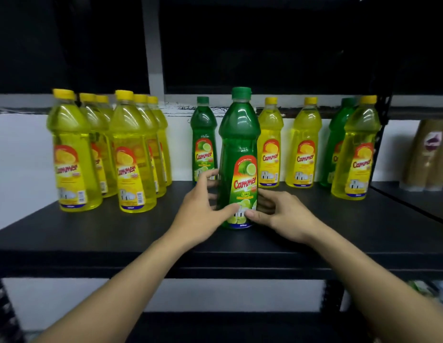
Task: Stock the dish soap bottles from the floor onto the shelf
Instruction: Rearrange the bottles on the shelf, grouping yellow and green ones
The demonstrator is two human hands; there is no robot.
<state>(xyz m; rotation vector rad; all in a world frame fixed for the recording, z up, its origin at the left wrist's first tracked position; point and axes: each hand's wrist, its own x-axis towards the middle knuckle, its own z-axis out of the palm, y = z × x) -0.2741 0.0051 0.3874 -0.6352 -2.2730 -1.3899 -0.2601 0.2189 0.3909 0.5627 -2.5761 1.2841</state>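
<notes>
While both hands hold it, the green soap bottle [237,149] stands upright on the black shelf [91,233]. It is forward of the other bottles and about midway along the board, with its lime label facing outward and its green cap on.

The left hand [200,216] wraps the bottle's lower left side. Its thumb lies across the bottom of the label, and its fingers [210,175] curl round toward the back, slightly spread. The right hand [280,215] mirrors it on the lower right side, with the thumb pressed to the front near the base. Its fingers curl round the far side and are partly hidden by the bottle. The two thumb tips nearly meet on the label.

Behind the held bottle and just to its left stands a second green bottle [203,142], near the white wall [22,157]. At left, six yellow bottles [131,154] stand in two files running back from the front. To the right, a pair of yellow bottles [270,142] stand apart along the wall. Further right, a third green bottle [337,144] stands behind the last yellow bottle [355,149]. Brown packets [431,154], blurred, sit on the neighbouring shelf at far right.
</notes>
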